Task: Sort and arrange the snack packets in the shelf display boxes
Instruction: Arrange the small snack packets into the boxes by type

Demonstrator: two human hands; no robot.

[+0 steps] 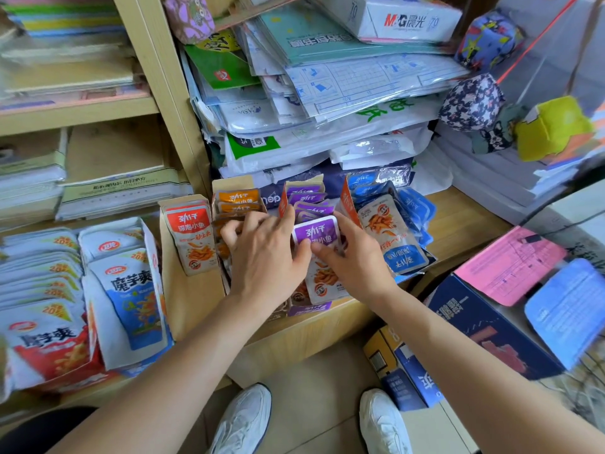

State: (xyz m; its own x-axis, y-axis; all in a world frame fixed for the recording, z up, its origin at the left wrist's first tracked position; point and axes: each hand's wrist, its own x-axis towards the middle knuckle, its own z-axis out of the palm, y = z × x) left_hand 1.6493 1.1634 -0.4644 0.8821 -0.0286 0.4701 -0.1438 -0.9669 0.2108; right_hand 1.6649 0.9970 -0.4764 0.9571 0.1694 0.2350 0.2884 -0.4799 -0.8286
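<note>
Both hands are on one purple packet (316,234), and I'm watching them clamp it from either side. My left hand (262,260) has its thumb (302,257) pressed to the packet's front left edge, with the index finger running up beside it. The other fingers curl down over the tops of the orange packets (239,199) next door. My right hand (355,257) pinches the right edge, thumb across the front and fingers tucked round the back. Neither hand is loose.

Now the packet itself. It has a purple top panel with white characters, rounded corners and a white border. Below is a pale lower half with an orange snack picture and a small round seal. It stands upright and faces me at the front of the purple packets (307,199), in the middle lane of the cardboard display box (190,303) on the wooden shelf (458,231).

In the lanes from left to right I see a red packet (193,237) standing upright, then the orange ones, then the purple. Blue packets (393,234) lie heaped and tilted at the far right, some of them upside down. Off to the left, separate boxes hold white-and-blue packets (134,290) and red-bottomed packets (49,342).
</note>
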